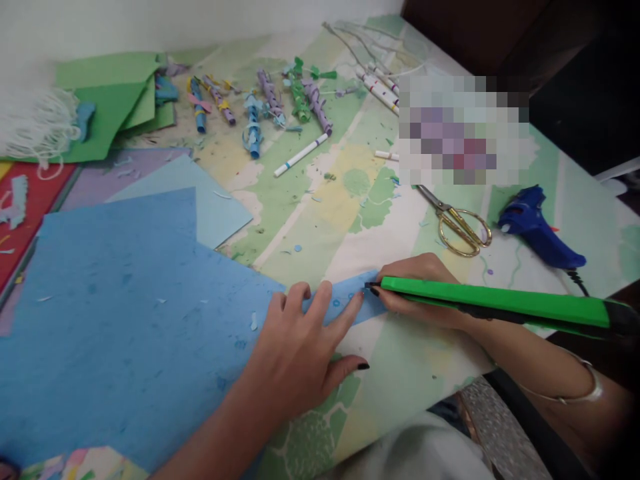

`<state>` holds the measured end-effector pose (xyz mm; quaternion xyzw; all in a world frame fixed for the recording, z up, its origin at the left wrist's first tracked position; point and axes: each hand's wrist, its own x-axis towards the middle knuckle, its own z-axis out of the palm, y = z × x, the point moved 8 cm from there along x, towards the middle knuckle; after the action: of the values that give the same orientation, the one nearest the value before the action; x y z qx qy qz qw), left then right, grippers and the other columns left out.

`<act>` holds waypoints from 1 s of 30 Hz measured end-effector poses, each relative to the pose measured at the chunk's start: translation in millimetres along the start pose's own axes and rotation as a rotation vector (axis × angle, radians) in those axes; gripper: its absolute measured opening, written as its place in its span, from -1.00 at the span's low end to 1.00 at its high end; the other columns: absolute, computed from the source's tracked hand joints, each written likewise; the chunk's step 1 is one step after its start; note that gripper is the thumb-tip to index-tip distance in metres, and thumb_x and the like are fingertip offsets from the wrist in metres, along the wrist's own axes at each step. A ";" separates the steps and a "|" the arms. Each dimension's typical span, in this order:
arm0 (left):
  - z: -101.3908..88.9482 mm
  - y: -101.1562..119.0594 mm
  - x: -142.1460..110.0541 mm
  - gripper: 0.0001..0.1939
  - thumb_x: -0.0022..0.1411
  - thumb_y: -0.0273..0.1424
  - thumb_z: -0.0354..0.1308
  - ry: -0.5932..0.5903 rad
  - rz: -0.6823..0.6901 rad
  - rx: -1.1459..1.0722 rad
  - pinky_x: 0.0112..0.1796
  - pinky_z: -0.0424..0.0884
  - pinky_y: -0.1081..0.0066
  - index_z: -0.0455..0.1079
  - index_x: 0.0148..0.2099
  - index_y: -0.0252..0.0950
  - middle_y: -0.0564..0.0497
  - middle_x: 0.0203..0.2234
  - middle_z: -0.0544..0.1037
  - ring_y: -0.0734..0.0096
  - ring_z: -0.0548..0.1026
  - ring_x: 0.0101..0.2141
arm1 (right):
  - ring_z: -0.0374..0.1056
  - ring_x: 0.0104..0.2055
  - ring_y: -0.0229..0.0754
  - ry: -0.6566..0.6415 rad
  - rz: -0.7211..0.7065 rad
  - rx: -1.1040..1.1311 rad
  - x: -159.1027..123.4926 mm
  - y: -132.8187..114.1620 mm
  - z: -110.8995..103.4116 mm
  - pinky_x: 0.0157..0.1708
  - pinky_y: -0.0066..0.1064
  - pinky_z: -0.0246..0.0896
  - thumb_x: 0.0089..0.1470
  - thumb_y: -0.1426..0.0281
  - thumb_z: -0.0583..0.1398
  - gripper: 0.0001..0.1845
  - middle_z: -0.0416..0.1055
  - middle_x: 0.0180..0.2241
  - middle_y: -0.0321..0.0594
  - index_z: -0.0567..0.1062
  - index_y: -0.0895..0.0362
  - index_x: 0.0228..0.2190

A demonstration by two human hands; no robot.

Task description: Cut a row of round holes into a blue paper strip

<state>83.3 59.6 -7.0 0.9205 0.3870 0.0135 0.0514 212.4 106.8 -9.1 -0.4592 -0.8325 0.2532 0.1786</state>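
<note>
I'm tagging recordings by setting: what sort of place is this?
It looks like a craft workspace, though whether at home or in a studio I can't tell. The signs are the blue glue gun, the gold-handled scissors and the green craft sheets.

Lower centre: the left hand (pixel 300 357) is resting on a blue strip (pixel 371 312); right of centre, the right hand (pixel 424 269) is gripping a green utility knife (pixel 505 301).

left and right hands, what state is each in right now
Left hand: open, spread on the blue strip.
Right hand: closed, holding the long green tool.
</note>
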 end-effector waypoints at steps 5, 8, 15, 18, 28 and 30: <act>2.6 2.1 0.9 -0.30 0.17 0.07 -0.13 -0.013 -0.023 -0.003 -0.26 0.23 -0.04 0.00 0.28 -0.11 -0.22 0.01 0.16 -0.11 0.19 -0.15 | 0.04 -0.61 -0.41 0.014 -0.048 0.035 -4.1 0.9 3.7 -0.58 -0.49 -0.10 -0.03 0.52 0.10 -0.77 0.16 -0.69 -0.41 0.25 0.15 -0.67; 2.8 0.4 0.6 -0.30 0.17 0.08 -0.13 -0.006 -0.044 -0.024 -0.24 0.23 -0.04 0.00 0.28 -0.08 -0.21 0.02 0.15 -0.10 0.18 -0.14 | 0.03 -0.60 -0.39 0.010 -0.045 0.071 -7.3 5.7 7.0 -0.58 -0.48 -0.10 -0.03 0.53 0.11 -0.78 0.16 -0.67 -0.40 0.26 0.14 -0.65; 2.7 -1.6 0.8 -0.29 0.13 0.09 -0.06 0.006 -0.054 -0.069 -0.24 0.23 -0.02 0.03 0.27 -0.05 -0.20 0.02 0.16 -0.09 0.19 -0.14 | -0.01 -0.61 -0.38 0.049 -0.090 0.059 -7.2 0.0 3.8 -0.59 -0.46 -0.11 -0.08 0.56 0.11 -0.77 0.11 -0.68 -0.41 0.20 0.12 -0.66; 1.7 -2.0 1.2 -0.27 0.10 0.11 -0.03 0.014 -0.061 -0.070 -0.25 0.22 -0.02 0.05 0.26 -0.05 -0.21 0.01 0.17 -0.10 0.19 -0.14 | -0.04 -0.62 -0.40 0.053 -0.085 0.065 -5.7 -1.6 3.0 -0.61 -0.48 -0.13 -0.10 0.59 0.10 -0.75 0.05 -0.69 -0.43 0.16 0.13 -0.67; -5.3 -4.8 -2.2 -0.15 0.11 0.19 -0.18 0.088 -0.242 0.117 -0.30 0.23 0.01 0.09 0.26 -0.29 -0.31 -0.11 0.28 -0.08 0.25 -0.20 | -0.03 -0.63 -0.40 -0.046 0.029 0.024 1.5 3.2 2.7 -0.63 -0.51 -0.11 -0.03 0.48 0.11 -0.71 0.04 -0.71 -0.42 0.17 0.15 -0.69; -5.9 -4.8 -4.1 -0.10 0.11 0.18 -0.19 0.092 -0.269 0.123 -0.35 0.27 0.10 0.08 0.25 -0.44 -0.30 -0.21 0.32 0.02 0.27 -0.27 | -0.02 -0.62 -0.41 -0.097 0.068 0.066 5.3 4.7 1.5 -0.62 -0.53 -0.11 -0.01 0.45 0.11 -0.70 0.04 -0.70 -0.43 0.16 0.16 -0.69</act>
<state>76.6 60.5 -1.6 0.8602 0.5089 0.0248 -0.0214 212.0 113.1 -12.7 -0.4683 -0.8154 0.3082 0.1442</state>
